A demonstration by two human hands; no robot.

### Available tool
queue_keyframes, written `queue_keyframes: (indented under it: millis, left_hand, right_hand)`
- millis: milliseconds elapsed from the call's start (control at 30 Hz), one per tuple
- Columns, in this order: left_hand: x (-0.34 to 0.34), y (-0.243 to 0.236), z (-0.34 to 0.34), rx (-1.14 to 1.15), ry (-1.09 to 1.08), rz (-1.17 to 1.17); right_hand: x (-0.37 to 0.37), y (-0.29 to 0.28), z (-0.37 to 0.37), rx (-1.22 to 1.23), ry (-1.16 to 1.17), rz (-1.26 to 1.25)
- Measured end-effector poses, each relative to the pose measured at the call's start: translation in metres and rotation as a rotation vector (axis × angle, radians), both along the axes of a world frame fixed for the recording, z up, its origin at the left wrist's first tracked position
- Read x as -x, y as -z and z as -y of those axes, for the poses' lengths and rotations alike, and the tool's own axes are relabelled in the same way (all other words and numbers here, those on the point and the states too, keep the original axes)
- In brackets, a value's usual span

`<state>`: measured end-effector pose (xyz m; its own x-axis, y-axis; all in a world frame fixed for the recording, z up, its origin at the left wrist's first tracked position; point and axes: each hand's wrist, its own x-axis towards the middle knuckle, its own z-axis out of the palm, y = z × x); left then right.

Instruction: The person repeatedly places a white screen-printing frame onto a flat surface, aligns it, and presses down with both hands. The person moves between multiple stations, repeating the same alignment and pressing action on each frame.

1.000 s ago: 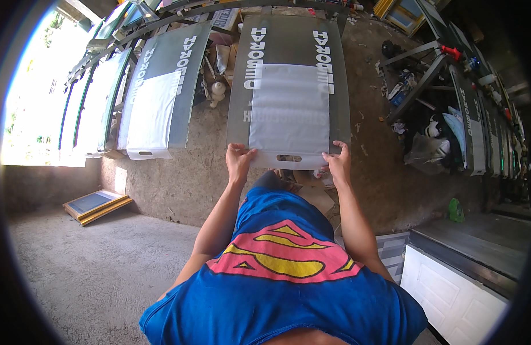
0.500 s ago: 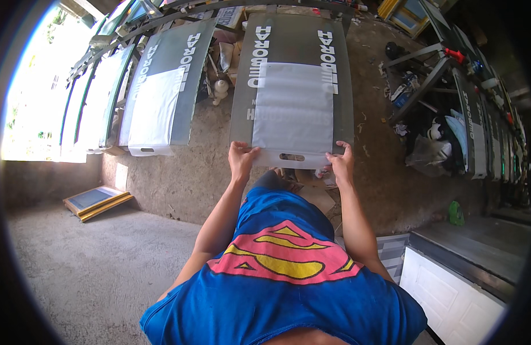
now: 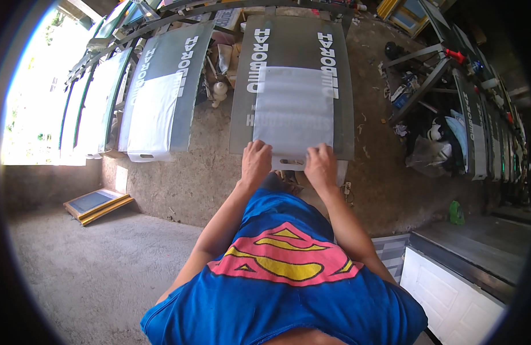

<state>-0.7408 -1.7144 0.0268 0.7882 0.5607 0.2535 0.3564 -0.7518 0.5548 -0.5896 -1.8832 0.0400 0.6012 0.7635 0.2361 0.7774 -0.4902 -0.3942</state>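
A long grey panel with white lettering lies in front of me, running away from my body. A white sheet with a slot at its near end covers its middle. My left hand and my right hand sit close together on the sheet's near edge, one on each side of the slot. The fingers of both are curled over that edge. My blue shirt with a red and yellow emblem fills the lower part of the view.
A second grey panel with a white sheet lies to the left, with more panels beyond it. A small framed board lies on the concrete floor. Metal frames and clutter are at the right; a white cabinet is at the lower right.
Both hands have moved inward from the panel's near corners to the middle of the white sheet's near edge, and now sit close together.
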Motion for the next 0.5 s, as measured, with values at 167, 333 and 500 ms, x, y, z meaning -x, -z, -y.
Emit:
queue_keyframes:
  millis: [167, 333, 500]
  left_hand:
    - [-0.026, 0.000, -0.001, -0.060, 0.192, -0.021]
    - [-0.059, -0.002, -0.025, -0.092, 0.245, -0.125]
    - [-0.116, -0.004, -0.087, -0.148, 0.256, -0.182]
  right_hand:
    - [-0.005, 0.012, -0.029, 0.049, -0.165, -0.011]
    - [-0.038, 0.008, -0.058, 0.113, -0.161, -0.008]
    - [-0.104, 0.008, -0.100, 0.242, -0.165, -0.025]
